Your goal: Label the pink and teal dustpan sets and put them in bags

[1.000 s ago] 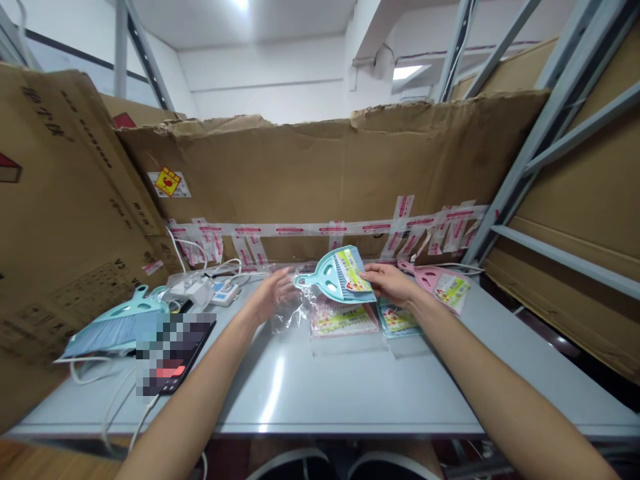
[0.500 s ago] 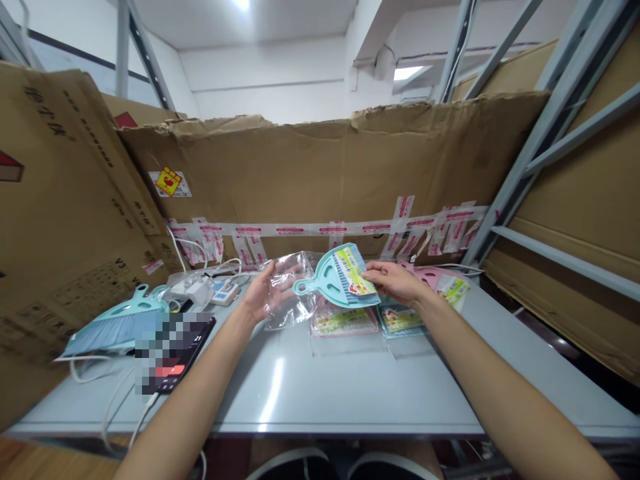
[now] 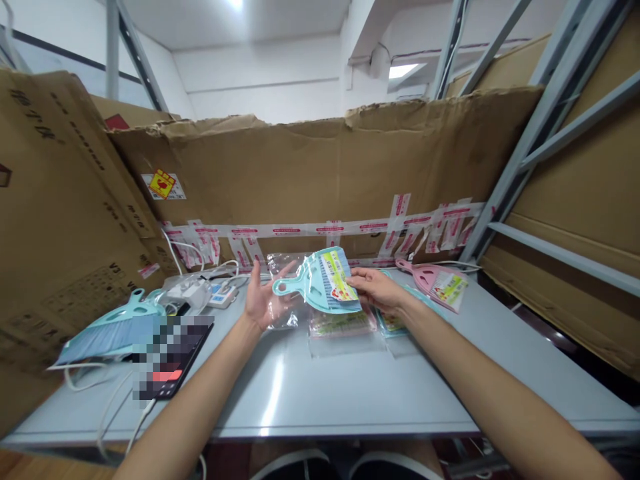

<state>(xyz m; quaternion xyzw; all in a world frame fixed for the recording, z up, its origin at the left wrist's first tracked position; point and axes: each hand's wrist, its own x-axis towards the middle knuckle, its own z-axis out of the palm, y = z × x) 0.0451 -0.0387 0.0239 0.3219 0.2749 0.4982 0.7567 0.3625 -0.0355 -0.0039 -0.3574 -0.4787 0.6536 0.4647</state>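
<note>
A small teal dustpan set (image 3: 315, 283) with a blue brush and a yellow-green label is held up over the table. My right hand (image 3: 377, 288) pinches its wide right edge. The handle points left and lies in or against a clear plastic bag (image 3: 285, 320). My left hand (image 3: 265, 300) is behind and inside or against the bag, fingers spread; which of these I cannot tell. Below lie a pink packaged set (image 3: 343, 325) and a teal packaged one (image 3: 393, 325), partly hidden by my right hand.
At the right back lies a pink dustpan set (image 3: 435, 283). On the left are a larger teal dustpan with brush (image 3: 115, 330), a phone (image 3: 187, 353) with a cable, and a power strip (image 3: 223, 293). Cardboard (image 3: 300, 173) walls the table's back.
The teal set and my right hand have moved left, so the handle reaches further over the bag and my left palm. More of the pink set at the right back shows.
</note>
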